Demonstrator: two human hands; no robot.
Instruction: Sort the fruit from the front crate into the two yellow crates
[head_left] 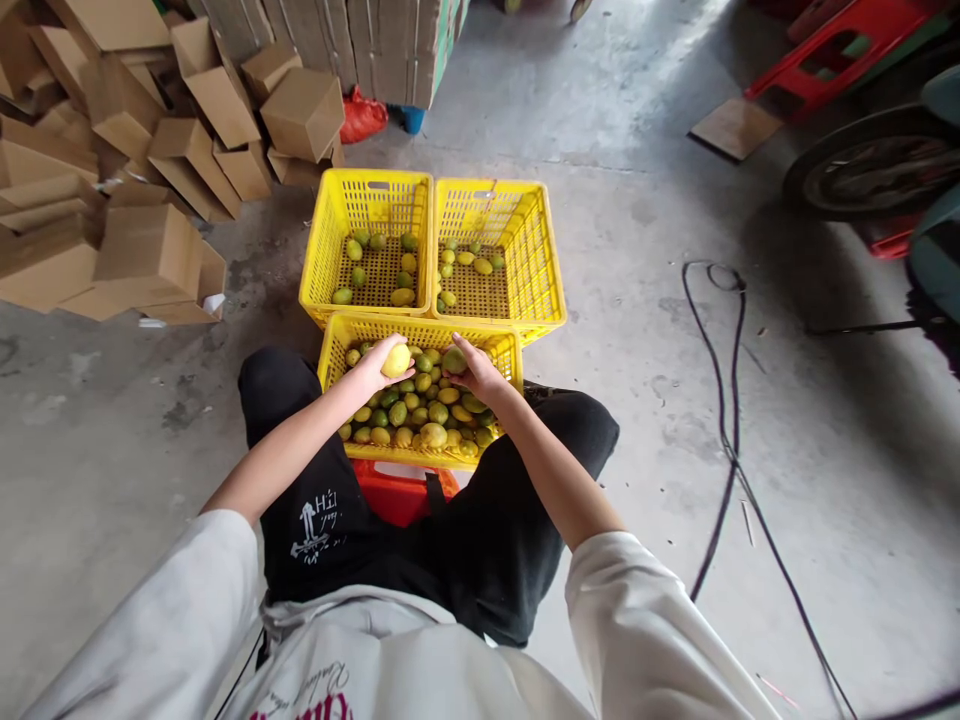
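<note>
My left hand (377,366) is closed round a yellow lemon (396,360) above the left part of the near yellow crate (420,458). Over the right part of that crate, my right hand (478,374) holds a green lemon (454,361). Many green and yellow lemons lie below both hands in the near crate. Behind it stand two more yellow crates side by side, the back left crate (309,262) and the back right crate (555,262), each with several lemons on its slatted bottom.
Cardboard boxes (150,250) are heaped at the upper left, beside a red bag (363,116). A red stool (847,50) and a wheel (877,165) stand at the upper right. A black cable (731,450) lies on the concrete floor. A red seat (397,495) shows between my legs.
</note>
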